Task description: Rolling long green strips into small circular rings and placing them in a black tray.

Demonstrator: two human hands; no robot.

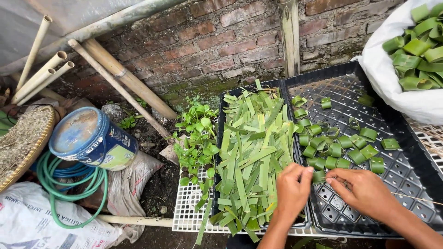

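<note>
Grip of left hand [291, 188] and right hand [364, 191] pinched shut on one rolled leaf ring [319, 175] at the black tray's [415, 180] six o'clock edge; probably feather-light, springy, apt to unroll, best nipped across its overlapping ends.

White sack [406, 92] cut off by right edge; thin stick [422, 199] barely discernible.

Black moulded plastic seedling tray [406, 170] looks matt and gridded. On it, rolled green leaf rings [339, 150] are smooth, faintly glossy. Left of the tray lie flat fibrous leaf strips [251, 157]; behind it, rough mossy red brick wall [217, 50].
</note>
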